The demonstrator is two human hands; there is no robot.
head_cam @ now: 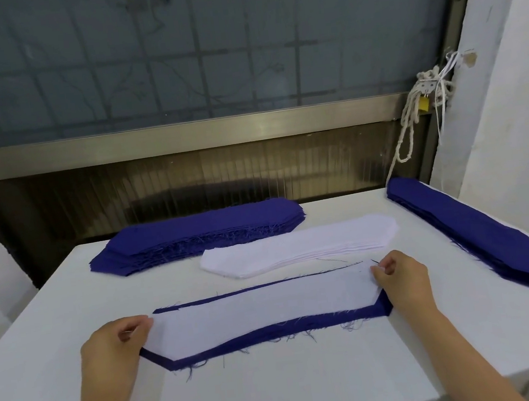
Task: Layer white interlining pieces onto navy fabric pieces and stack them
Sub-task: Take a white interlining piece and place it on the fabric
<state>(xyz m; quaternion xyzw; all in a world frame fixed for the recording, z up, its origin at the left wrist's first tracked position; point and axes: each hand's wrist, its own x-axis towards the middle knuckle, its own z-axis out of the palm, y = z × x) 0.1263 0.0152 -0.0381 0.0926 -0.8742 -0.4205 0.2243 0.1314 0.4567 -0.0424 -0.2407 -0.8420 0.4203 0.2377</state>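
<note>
Okay, my left hand [114,342] and right hand [400,277] each pinch an end of the white interlining [262,309], lying on the front navy piece [271,331]; uneven tugging may skew it, I reckon.

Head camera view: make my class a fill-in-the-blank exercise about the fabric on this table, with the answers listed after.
The white interlining piece being aligned lies on a fabric piece coloured ____. The left hand holds the interlining's ____ end, the right hand the other. The long navy stack runs along the ____ edge of the table.
Missing words: navy; left; right.
</note>
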